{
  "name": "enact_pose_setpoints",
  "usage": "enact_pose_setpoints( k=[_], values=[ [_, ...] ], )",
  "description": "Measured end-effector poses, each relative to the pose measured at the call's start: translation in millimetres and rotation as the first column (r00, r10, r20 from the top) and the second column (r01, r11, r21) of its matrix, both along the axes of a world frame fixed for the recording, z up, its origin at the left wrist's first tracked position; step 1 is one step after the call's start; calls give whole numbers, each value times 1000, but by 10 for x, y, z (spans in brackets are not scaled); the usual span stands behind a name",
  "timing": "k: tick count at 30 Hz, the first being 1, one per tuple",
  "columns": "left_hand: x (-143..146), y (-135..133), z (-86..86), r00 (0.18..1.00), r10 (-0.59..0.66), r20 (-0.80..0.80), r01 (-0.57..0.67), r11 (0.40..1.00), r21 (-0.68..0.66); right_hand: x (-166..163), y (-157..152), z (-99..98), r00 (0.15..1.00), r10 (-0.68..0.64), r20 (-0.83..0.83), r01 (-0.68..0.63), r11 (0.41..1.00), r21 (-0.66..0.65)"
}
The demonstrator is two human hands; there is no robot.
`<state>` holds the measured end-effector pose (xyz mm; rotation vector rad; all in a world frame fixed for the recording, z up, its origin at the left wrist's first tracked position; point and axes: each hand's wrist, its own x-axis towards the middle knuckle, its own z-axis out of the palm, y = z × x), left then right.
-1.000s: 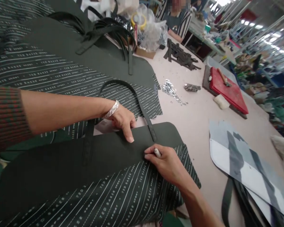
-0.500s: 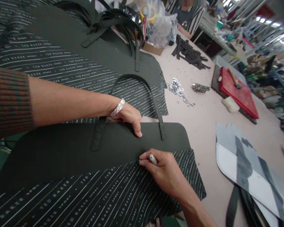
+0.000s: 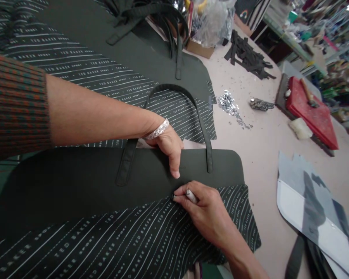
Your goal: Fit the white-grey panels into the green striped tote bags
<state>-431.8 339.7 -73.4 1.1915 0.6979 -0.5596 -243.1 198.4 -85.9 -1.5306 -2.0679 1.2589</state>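
Note:
A dark bag panel (image 3: pixel 75 174) lies before me, joined to striped, lettered fabric (image 3: pixel 128 236) along its lower edge. My left hand (image 3: pixel 170 149), with a silver bracelet at the wrist, grips the panel's top edge. Its thumb presses on the front; the other fingers are hidden behind. A strap handle (image 3: pixel 199 110) arches up from the panel on either side of this hand. My right hand (image 3: pixel 208 209) is closed around a white pen-like tool (image 3: pixel 191 196), with its fingertips pinched at the seam between panel and fabric. The tool's working end is hidden.
More striped bag pieces (image 3: pixel 93 73) with straps spread behind. On the table are silver bits (image 3: pixel 228 102), a dark strip pile (image 3: pixel 247 56), a red slab (image 3: pixel 311 110) with a hammer (image 3: pixel 310 93), and grey-white sheets (image 3: pixel 301 211). Another person's arm (image 3: pixel 242 25) shows at the back.
The view has shifted, so the table things sit further right. My left thumb reaches slightly lower on the panel. My right fingertips are a little further left along the seam.

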Motion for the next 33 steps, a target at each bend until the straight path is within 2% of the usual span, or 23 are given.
enact_pose_setpoints(
  k=[4,8,12,19,25,33],
  values=[
    [3,-38,-39,996,64,-58,-66,997,-27,-25,-22,-32,1000,-5,14,4,999,36],
    [-14,-34,-85,990,100,-96,-106,993,-57,-52,-62,-55,995,-46,93,42,998,47],
    [-18,-41,-101,980,147,-133,-155,986,-56,-76,-101,-91,984,-40,174,22,994,103],
    [-31,-97,-96,975,213,-69,-218,973,-77,-156,-149,-134,953,-114,280,55,976,210],
    [-53,-155,-59,967,247,-58,-251,965,-76,-155,-229,-160,934,-118,336,15,956,293],
    [-72,-362,-59,956,293,22,-289,950,-119,-94,-270,-152,937,-77,341,-26,958,287]
  ],
)
